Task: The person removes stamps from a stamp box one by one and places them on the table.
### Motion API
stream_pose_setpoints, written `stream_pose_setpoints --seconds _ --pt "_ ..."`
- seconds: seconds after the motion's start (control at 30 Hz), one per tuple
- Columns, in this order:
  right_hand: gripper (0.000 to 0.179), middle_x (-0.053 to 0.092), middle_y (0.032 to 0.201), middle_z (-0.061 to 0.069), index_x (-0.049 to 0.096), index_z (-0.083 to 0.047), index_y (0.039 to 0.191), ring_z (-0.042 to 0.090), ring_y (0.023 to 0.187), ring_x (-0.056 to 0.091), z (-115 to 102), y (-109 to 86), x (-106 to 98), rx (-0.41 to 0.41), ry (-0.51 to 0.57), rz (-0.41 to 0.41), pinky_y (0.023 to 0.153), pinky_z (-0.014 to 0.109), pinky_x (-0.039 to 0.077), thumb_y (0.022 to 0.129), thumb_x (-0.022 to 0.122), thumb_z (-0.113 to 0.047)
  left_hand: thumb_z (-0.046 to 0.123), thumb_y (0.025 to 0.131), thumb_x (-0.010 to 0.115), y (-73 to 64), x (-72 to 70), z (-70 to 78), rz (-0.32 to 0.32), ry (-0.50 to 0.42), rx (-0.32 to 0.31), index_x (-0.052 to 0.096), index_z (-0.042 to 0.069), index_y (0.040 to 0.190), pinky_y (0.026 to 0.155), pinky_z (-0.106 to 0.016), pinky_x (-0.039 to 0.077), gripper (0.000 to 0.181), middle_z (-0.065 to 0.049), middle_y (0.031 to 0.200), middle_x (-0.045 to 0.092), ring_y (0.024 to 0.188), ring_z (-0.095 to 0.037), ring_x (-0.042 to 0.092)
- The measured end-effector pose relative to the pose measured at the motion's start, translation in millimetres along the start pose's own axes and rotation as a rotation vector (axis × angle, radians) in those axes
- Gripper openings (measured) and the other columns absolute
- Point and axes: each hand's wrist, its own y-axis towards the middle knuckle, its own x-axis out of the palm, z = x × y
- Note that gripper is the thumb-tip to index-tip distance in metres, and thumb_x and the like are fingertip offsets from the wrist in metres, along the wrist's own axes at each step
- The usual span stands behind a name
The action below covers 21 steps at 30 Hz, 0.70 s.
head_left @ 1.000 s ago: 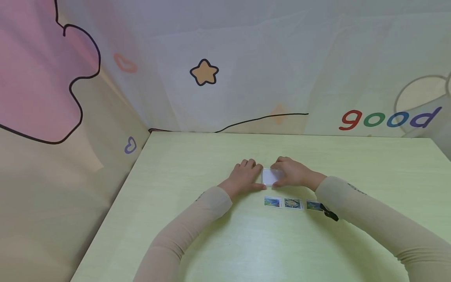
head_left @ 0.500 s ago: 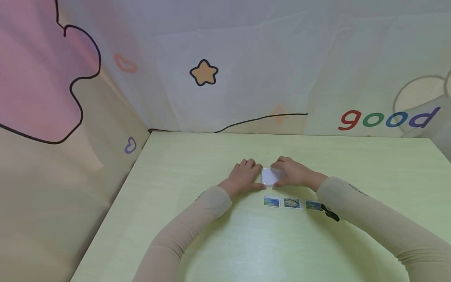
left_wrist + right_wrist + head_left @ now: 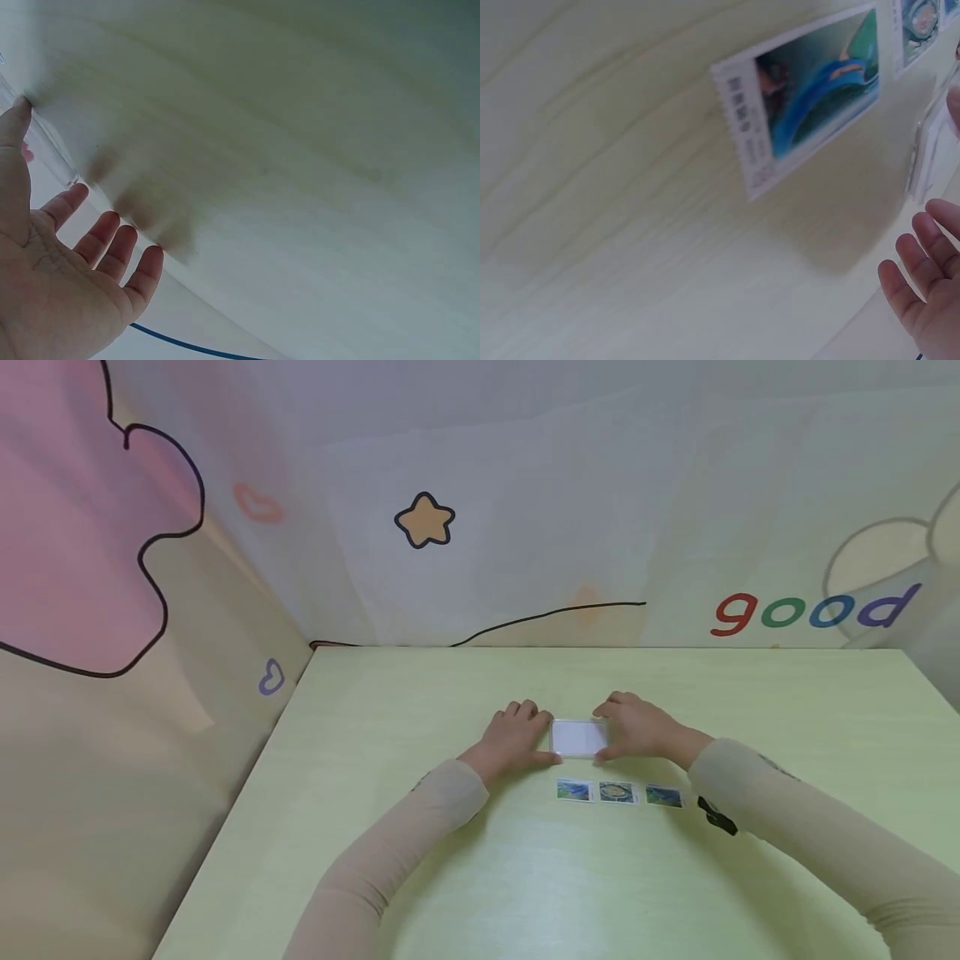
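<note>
A flat clear plastic case [image 3: 577, 739] with a white sheet in it lies on the table. My left hand [image 3: 512, 739] holds its left end, thumb at the near corner and index finger at the far one. In the left wrist view the other fingers [image 3: 112, 251] are spread with their tips at the table. Around the case's right end, my right hand [image 3: 637, 727] has its thumb and fingers loosely spread, tips close to the corners. Nearer the body, three picture stamps lie in a row: left [image 3: 573, 790], middle [image 3: 617, 792] and right [image 3: 664, 796].
The pale green table [image 3: 450, 877] meets a printed cloth backdrop [image 3: 525, 510] at its back edge and left side. A black strap piece [image 3: 717, 817] hangs below the right sleeve, just right of the stamps.
My right hand has shifted right, uncovering more of the case's right end. The right stamp, earlier partly hidden by the strap, now shows whole. The left hand keeps its place; the head view has turned slightly.
</note>
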Motion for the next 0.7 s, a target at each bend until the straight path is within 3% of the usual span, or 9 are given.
stream_pose_setpoints --seconds 0.3,0.7 --pt "0.068 0.057 0.113 0.018 0.06 0.003 0.118 0.031 0.098 0.053 4.9 -8.8 2.2 0.062 0.044 -0.011 0.088 0.049 0.047 0.07 0.082 -0.04 0.06 0.085 0.058 1.2 0.6 0.4 -0.004 -0.005 -0.006 0.042 0.019 0.141 0.098 -0.039 0.04 0.07 -0.004 0.135 0.044 0.12 -0.022 0.041" --pt "0.061 0.058 0.108 0.016 0.063 0.002 0.113 0.028 0.093 0.052 5.4 -9.0 4.3 0.067 0.086 -0.005 0.085 0.046 0.047 0.071 0.082 -0.037 0.059 0.085 0.059 -0.8 -2.7 2.8 -0.013 -0.011 -0.014 0.044 0.019 0.14 0.098 -0.039 0.04 0.069 -0.005 0.134 0.044 0.119 -0.022 0.041"
